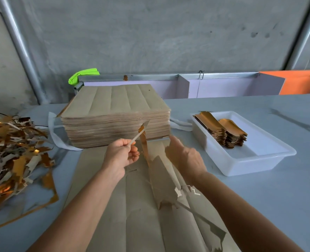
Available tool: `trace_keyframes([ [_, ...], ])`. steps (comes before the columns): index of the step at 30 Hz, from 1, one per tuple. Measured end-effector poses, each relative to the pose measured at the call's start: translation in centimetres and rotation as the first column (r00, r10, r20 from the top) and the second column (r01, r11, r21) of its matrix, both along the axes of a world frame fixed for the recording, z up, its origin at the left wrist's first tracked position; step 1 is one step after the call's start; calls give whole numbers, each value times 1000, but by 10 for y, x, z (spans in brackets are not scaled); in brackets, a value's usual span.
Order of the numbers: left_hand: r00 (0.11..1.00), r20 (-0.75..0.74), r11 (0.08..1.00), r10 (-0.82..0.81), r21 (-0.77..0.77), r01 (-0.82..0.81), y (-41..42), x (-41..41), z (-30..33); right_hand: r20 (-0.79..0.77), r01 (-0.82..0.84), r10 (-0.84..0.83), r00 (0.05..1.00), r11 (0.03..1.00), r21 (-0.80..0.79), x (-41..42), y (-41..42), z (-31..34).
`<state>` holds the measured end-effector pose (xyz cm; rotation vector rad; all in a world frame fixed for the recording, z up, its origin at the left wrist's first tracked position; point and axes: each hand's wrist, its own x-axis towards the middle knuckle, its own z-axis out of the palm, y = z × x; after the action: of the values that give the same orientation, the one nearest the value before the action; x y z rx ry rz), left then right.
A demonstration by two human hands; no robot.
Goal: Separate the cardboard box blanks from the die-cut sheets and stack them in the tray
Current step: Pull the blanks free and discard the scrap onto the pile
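A die-cut sheet [132, 206] lies grey side up on the table in front of me. My left hand [122, 155] pinches a thin gold-backed waste strip [143, 132] that rises from the sheet. My right hand [185, 157] grips a partly lifted box blank [162, 180], its fingers curled over the blank's upper edge. A tall stack of die-cut sheets [116, 113] stands behind my hands. To the right, a white plastic tray [250, 159] holds two stacks of gold box blanks [221, 130].
A large heap of gold and grey waste strips [10, 153] covers the table's left side. A white strap [53, 130] lies around the tall stack. A green bundle [83, 74] and an orange panel [299, 81] sit at the back by the wall.
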<state>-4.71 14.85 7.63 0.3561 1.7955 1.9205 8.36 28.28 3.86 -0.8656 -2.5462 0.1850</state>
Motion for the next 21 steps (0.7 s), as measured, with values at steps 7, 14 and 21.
trace_keyframes([
  [7, 996, -69, 999, -50, 11, 51, 3, -2, 1, -16, 70, -75, 997, 974, -215, -63, -4, 37],
  [14, 977, -179, 992, -120, 13, 124, 7, 3, -2, 61, 91, -77, 995, 953, -289, -112, -9, 39],
  [21, 910, 414, 910, 35, 364, -200, 8, -48, 0, -129, 69, -256, 958, 643, -763, -87, 19, 32],
])
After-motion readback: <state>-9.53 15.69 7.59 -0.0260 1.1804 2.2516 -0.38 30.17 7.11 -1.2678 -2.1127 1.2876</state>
